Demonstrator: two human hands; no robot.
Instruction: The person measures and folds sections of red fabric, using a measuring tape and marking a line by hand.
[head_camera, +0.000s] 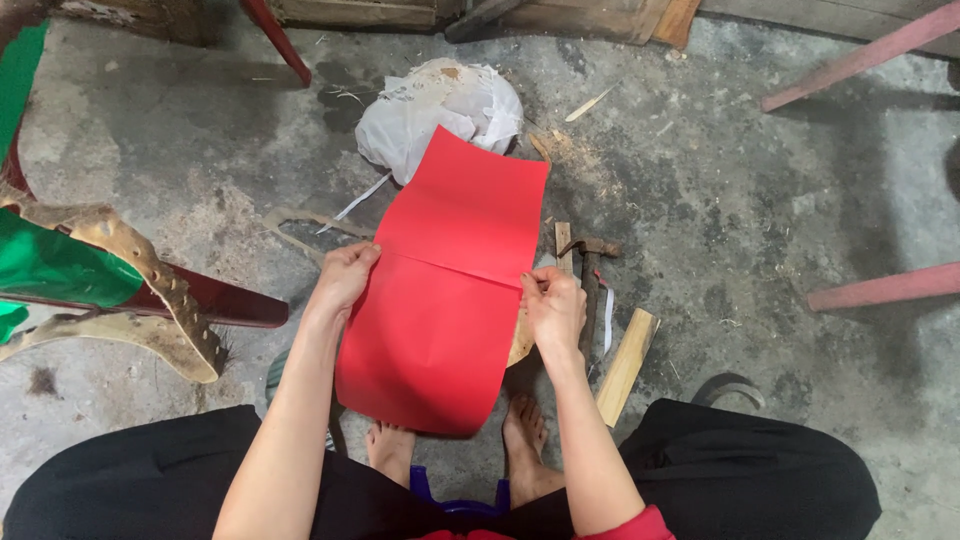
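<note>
The fingers of both hands are closed on the side edges of a red paper sheet (445, 300), each pinching it at the height of a crease that runs across the sheet.

Head view: the left hand (343, 278) is in the middle of the frame, a little to the left, and its fingers (362, 256) clamp the left edge of the sheet. The right hand (552, 305) is a little right of the middle and slightly lower, and it grips the right edge with thumb and fingertips together. The sheet lies between the two hands, so for the left hand it extends to the right, and for the right hand to the left. Its long axis goes from the lower middle of the frame, above the bare feet (460, 445), up toward the white plastic bag (440, 110) in the upper middle. The lower end curls downward. Both hands are equally near, because both touch the sheet.

Just right of the right hand, on the concrete floor (760, 200), lie a hammer (590, 275) and a wooden piece (626, 365). At the left edge there is a green sheet (55, 268).
</note>
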